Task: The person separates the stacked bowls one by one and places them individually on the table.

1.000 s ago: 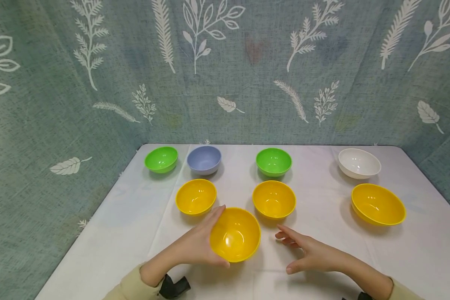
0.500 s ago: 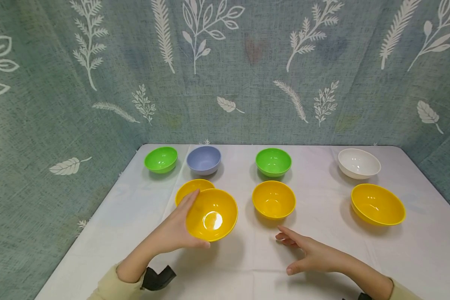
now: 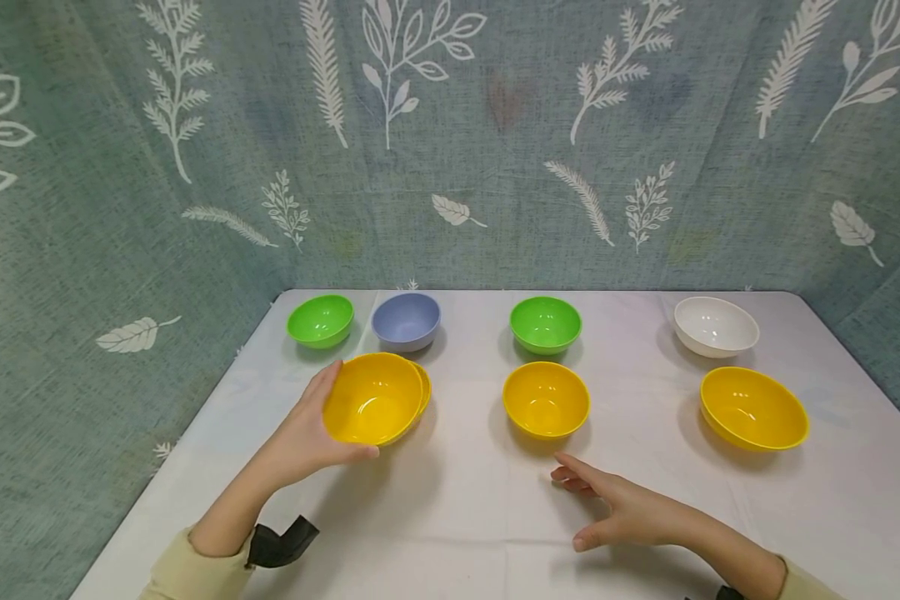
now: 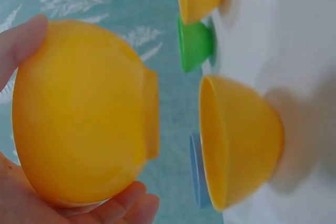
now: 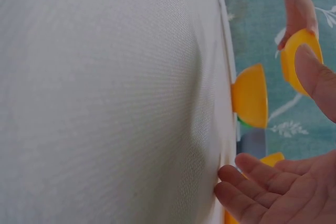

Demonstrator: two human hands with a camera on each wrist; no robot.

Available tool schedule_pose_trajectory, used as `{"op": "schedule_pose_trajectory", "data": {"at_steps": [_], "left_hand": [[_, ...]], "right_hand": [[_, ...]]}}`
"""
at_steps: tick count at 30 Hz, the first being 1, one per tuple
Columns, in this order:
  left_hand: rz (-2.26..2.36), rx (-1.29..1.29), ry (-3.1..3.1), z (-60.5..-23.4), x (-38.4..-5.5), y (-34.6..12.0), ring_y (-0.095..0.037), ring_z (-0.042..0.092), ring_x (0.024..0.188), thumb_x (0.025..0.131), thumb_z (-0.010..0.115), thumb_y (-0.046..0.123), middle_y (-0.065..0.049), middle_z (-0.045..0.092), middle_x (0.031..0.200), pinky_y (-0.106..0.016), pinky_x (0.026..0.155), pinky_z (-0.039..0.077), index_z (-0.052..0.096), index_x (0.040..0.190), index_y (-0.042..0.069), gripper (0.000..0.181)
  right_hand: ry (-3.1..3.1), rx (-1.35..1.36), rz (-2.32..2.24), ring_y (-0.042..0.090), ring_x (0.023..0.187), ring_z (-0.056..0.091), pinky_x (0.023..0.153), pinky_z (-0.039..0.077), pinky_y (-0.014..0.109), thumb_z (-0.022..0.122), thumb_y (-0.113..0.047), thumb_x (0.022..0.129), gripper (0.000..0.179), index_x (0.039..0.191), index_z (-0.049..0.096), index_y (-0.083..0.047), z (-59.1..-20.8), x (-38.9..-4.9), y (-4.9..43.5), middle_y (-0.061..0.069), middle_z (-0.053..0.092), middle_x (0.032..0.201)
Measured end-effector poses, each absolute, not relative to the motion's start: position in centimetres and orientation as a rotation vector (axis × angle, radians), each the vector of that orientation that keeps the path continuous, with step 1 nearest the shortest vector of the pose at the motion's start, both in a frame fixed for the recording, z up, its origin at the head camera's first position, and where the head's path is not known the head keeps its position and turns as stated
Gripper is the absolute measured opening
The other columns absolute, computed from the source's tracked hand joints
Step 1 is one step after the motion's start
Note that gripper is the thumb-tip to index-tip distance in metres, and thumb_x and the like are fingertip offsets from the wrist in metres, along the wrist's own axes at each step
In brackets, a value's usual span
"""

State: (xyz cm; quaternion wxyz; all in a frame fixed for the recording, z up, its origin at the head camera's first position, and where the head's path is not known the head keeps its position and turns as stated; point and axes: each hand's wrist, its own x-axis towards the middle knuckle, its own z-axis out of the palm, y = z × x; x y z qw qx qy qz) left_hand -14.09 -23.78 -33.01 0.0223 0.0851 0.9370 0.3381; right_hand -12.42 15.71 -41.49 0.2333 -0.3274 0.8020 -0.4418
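My left hand [image 3: 303, 442] grips a yellow bowl [image 3: 371, 404] by its rim, thumb on the near side and fingers on the far side. This bowl hangs in the air above a second yellow bowl [image 3: 425, 388], which it mostly covers in the head view. A visible gap separates the held bowl [image 4: 84, 114] from the standing bowl [image 4: 247, 142] in the left wrist view. Low over the cloth at the right, my right hand [image 3: 622, 510] holds nothing, its fingers relaxed and thumb apart. Nearest to it stands another yellow bowl [image 3: 546, 402], upright.
Along the back of the white-covered table [image 3: 465, 533] stand a green bowl [image 3: 321, 322], a blue bowl [image 3: 407, 322], another green bowl [image 3: 545, 325] and a white bowl [image 3: 716, 327]. A larger yellow bowl [image 3: 753, 408] is at the right. A patterned curtain [image 3: 495, 208] encloses the back and sides.
My left hand has carried its yellow bowl up, leftward and away from me, from the table's near middle to above the left yellow bowl. The right hand has stayed in place.
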Motion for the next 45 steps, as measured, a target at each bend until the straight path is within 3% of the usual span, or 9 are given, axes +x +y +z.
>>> {"op": "schedule_pose_trajectory", "data": {"at_steps": [6,17,45], "left_hand": [[1.047,0.178,2.927,-32.7,-14.9,-25.7,-0.046,0.022,0.129,0.065,0.081,0.036,-0.027,0.009,0.148,-0.063,0.098,0.029,0.002,0.145,-0.002,0.119],[1.016,0.022,2.98,-32.6,-15.6,-28.2,-0.048,0.023,0.125,0.068,0.078,0.043,-0.027,0.003,0.149,-0.065,0.094,0.03,-0.008,0.145,0.001,0.122],[1.135,-0.351,2.921,-37.0,-18.7,-32.9,-0.051,0.013,0.129,0.072,0.074,0.044,-0.032,-0.008,0.146,-0.063,0.101,0.022,-0.017,0.142,-0.001,0.123]], "right_hand": [[2.207,-0.896,-1.211,0.034,0.12,0.043,0.101,0.035,0.02,0.072,-0.03,0.078,0.093,0.143,0.016,0.006,-41.5,-12.4,15.7,0.017,0.044,0.134],[2.199,-0.879,-1.204,0.034,0.12,0.043,0.101,0.035,0.021,0.071,-0.028,0.078,0.092,0.143,0.015,0.005,-41.4,-12.4,15.7,0.017,0.043,0.135],[2.172,-0.865,-1.212,0.036,0.12,0.042,0.1,0.035,0.019,0.072,-0.026,0.079,0.091,0.143,0.015,0.005,-41.4,-12.5,15.7,0.017,0.042,0.135]]}}
